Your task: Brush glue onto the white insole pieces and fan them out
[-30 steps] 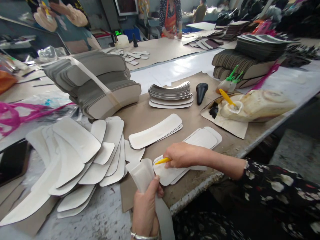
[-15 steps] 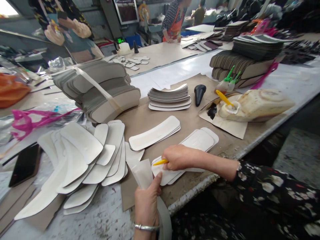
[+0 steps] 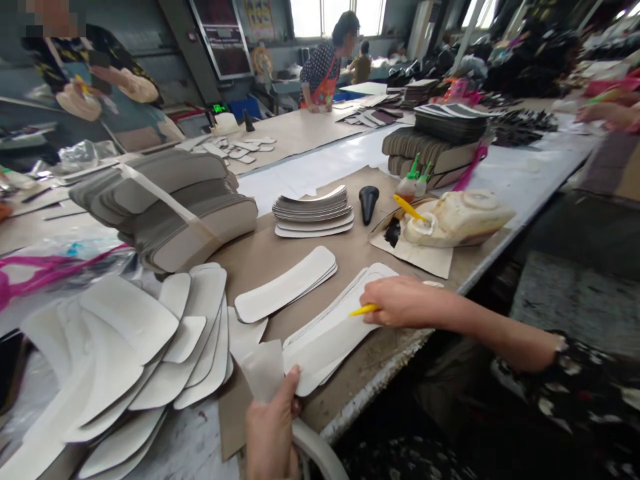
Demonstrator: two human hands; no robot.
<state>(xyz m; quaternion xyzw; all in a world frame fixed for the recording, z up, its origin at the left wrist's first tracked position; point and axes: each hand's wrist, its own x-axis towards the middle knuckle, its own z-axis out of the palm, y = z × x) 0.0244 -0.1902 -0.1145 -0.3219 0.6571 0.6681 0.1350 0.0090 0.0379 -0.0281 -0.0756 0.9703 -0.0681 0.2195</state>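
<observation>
Left hand (image 3: 273, 427) down front has a bendy off-white piece (image 3: 263, 373) pinched under the thumb, one end sticking up. Right hand (image 3: 400, 303) is curled round a skinny yellow tool (image 3: 363, 310), tip over some overlapping white pieces (image 3: 325, 357) on a brown sheet (image 3: 353, 250); can't tell if it's touching. Messy fan of white cutouts (image 3: 120, 327) off to the left, small pile (image 3: 285, 283) past the hands, then a neat stack (image 3: 314, 213) beside a black teardrop-shaped thing (image 3: 369, 203). Way back, somebody in a red apron (image 3: 327, 83).
</observation>
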